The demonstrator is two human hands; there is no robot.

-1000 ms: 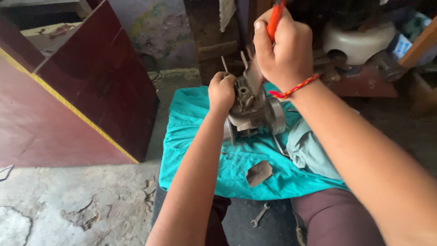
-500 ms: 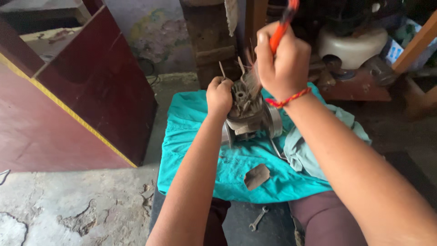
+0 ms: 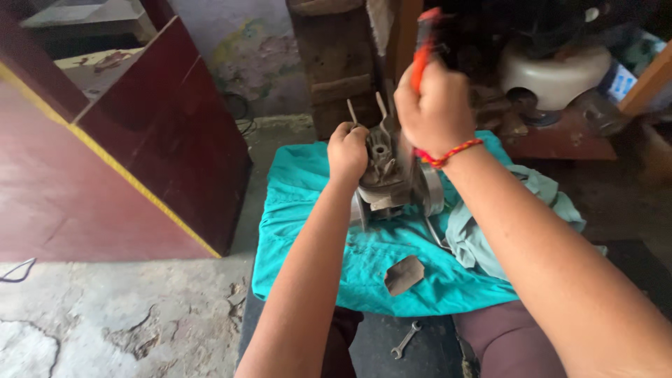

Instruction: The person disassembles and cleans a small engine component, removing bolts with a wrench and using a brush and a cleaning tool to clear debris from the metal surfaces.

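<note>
R hand (image 3: pixel 437 112) w/ orange tool (image 3: pixel 422 52) stays raised — L hand (image 3: pixel 348 150) still steadying engine part (image 3: pixel 392 175).

Left hand (image 3: pixel 348 150) fisted low; right hand (image 3: pixel 435 112) clenched, raised higher.

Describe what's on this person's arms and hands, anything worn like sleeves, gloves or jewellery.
Both forearms are bare, with no sleeves or gloves in view. The right hand has a braided red and yellow thread bracelet around the wrist. The left hand wears nothing visible: no ring, watch or band.

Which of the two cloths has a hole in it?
The teal cloth spread under the metal engine part has the hole; the paler crumpled cloth beside it shows none.
</note>
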